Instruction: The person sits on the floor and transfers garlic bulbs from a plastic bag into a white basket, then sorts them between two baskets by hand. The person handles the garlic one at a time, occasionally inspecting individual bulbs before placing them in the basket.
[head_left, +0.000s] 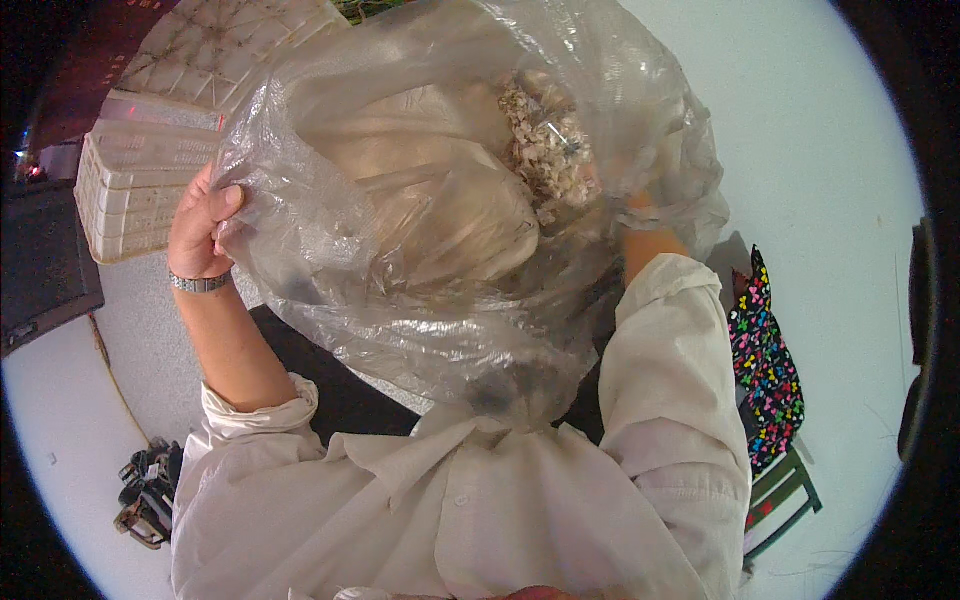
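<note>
A large clear plastic bag (315, 232) spreads out in front of my chest, its film creased and shiny. My left hand (204, 217), with a metal-banded watch (199, 282) at the wrist, pinches the bag's left edge between thumb and fingers. At the bag's right side is my right hand (637, 199), mostly covered by film; its fingers cannot be made out. Pale, flaky brownish pieces (551, 142) lie inside the bag near that hand. A smooth tan mass or inner layer (457, 202) shows beside them, partly blurred by plastic.
White slatted plastic crates (135, 187) stand at the left, beside a dark screen-like panel (45, 255). At lower left are dark objects (150, 487) on the floor. A green chair or stool (787, 484) with a colourful patterned black cloth (769, 375) is at right, by the pale wall.
</note>
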